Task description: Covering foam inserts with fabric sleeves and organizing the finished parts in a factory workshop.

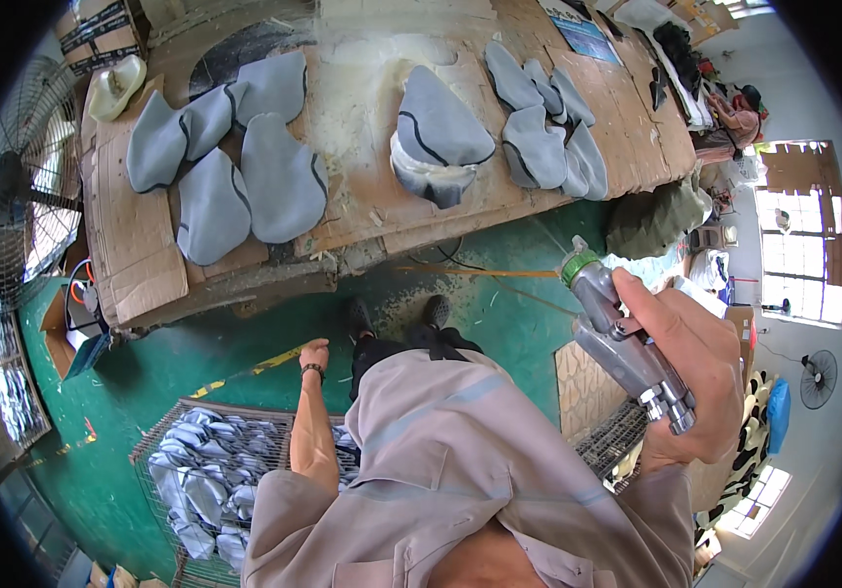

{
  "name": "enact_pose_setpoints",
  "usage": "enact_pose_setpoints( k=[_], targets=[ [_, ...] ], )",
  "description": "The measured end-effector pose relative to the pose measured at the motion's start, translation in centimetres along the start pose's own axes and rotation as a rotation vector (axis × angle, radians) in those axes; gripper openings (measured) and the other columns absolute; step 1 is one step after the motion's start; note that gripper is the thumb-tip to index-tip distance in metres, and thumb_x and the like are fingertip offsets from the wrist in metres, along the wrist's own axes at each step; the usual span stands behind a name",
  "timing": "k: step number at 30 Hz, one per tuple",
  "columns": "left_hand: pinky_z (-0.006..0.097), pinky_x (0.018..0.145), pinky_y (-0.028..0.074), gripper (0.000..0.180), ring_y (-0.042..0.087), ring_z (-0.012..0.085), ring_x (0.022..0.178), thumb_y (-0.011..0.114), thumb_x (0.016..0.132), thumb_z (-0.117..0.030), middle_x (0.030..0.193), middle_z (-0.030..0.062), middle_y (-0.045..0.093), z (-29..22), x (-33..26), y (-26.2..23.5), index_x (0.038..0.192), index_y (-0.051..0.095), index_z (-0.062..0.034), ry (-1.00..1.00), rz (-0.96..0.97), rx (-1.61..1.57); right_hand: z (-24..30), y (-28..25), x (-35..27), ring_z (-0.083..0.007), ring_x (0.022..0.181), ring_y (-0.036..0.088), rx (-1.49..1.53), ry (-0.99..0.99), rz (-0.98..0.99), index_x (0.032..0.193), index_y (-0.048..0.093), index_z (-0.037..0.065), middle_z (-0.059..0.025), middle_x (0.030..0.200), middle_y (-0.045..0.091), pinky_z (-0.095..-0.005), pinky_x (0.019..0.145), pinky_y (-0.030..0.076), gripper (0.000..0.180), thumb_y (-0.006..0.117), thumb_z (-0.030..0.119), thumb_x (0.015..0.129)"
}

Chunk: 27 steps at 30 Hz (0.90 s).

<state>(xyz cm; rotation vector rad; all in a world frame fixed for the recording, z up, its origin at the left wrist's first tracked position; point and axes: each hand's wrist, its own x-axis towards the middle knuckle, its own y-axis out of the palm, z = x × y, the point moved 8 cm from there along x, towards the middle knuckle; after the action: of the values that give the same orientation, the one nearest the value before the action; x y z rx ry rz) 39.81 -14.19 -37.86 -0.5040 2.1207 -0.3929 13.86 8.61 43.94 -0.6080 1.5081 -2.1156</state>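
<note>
My right hand point(688, 377) grips a metal spray gun point(622, 333) with a green cap at its nozzle, held up at the right and pointing toward the workbench. My left hand point(314, 355) hangs at my side with the fingers curled and nothing in it; a dark band is on its wrist. Ahead of me stands a workbench covered in cardboard point(362, 108). Several grey padded pieces with dark seams lie on it: a group at the left point(235, 167), one in the middle point(438, 132), and a group at the right point(544, 122).
A wire basket point(210, 470) full of grey pieces stands by my left leg on the green floor. A large fan point(19, 186) is at the left. A second wire rack point(612, 441) is under my right hand. Another person point(740, 116) sits at the far right.
</note>
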Motion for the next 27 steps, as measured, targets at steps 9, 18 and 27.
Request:
enact_pose_setpoints(
  k=[9,18,27],
  targets=[
    [0.034,0.070,0.058,0.024,0.073,0.0193,0.076,0.064,0.089,-0.012,0.090,0.0057,0.078,-3.8,-2.1,0.2,0.108,0.080,-0.0138,0.125,-0.054,0.064,-0.4,-0.3,-3.1,-0.0290,0.069,0.065,-0.027,-0.171,0.171,0.135,0.062,-0.007,-0.0131,0.083,0.065,-0.0393,0.061,0.053,0.065,0.076,0.003,0.073],
    [0.034,0.083,0.058,0.023,0.075,0.0208,0.089,0.068,0.089,-0.007,0.094,0.0088,0.078,-18.8,-4.9,-1.7,0.109,0.078,-0.0132,0.376,-0.139,-0.035,-9.0,-1.5,-8.3,-0.0293,0.070,0.065,0.063,-0.075,0.181,0.140,0.058,-0.007,-0.0145,0.086,0.066,-0.0393,0.061,0.053,0.069,0.074,0.010,0.074],
    [0.030,0.086,0.053,0.028,0.067,0.0130,0.098,0.068,0.093,-0.005,0.106,0.0025,0.073,-44.5,-8.6,-4.3,0.120,0.073,-0.0057,0.758,-0.326,-0.421,-19.7,-3.1,-11.8,-0.0308,0.070,0.064,0.260,0.001,0.114,0.141,0.058,-0.006,-0.0160,0.088,0.065,-0.0380,0.062,0.052,0.073,0.073,0.006,0.071]
  ],
)
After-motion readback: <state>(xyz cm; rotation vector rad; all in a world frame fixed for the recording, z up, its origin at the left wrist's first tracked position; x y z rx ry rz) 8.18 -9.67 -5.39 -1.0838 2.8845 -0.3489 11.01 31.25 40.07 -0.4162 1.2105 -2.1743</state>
